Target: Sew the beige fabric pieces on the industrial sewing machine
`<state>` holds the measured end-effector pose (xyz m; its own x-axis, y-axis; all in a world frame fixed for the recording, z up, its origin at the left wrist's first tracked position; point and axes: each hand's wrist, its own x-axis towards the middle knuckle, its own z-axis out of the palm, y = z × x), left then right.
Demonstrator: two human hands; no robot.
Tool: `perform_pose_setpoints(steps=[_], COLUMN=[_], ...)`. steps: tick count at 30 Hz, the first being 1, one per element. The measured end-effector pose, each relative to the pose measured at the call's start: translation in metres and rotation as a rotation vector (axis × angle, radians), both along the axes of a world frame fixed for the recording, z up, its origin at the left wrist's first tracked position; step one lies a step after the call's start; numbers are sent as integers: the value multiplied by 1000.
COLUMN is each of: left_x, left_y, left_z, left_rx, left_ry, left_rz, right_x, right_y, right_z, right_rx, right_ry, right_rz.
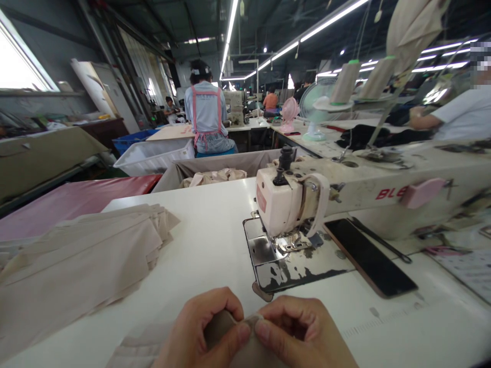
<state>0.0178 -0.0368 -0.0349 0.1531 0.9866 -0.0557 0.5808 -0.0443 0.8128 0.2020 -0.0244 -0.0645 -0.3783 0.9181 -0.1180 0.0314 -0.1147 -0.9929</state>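
The beige cloth piece (259, 353) is held on the near side of the sewing machine (282, 209). Leftmost, well to the machine's left, lies a fanned stack of beige panels (88, 266). Nearer than the machine, the left hand (201, 327) pinches the cloth's upper edge, thumb closed against a curled forefinger. Just beside it, also before the machine, the right hand (303, 327) grips that edge between closed thumb and forefinger. Right of the machine's needle head rests a phone (370, 258).
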Motion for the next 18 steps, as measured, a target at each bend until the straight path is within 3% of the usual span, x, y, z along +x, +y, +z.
perform_pose_setpoints(steps=[3,5,9,11,14,18], left_x=[-1,1,9,16,31,50], left_y=[9,18,45,64,93,126], left_z=[3,6,4,-5,-27,-53], left_rx=[-86,-156,-232,-232,-163,-67], left_ry=[-60,-111,-164,-150,33,265], left_rz=[-52,-62,-132,-171,-179,-71], right_x=[3,9,32,43,56,65], right_y=[1,3,19,33,59,90], right_z=[-9,-16,-21,-20,-23,-38], right_rx=[61,223,1036,1365,1454,1353], right_ry=[-42,-104,-341,-454,-562,-690], right_rz=[25,1,-190,-112,153,242])
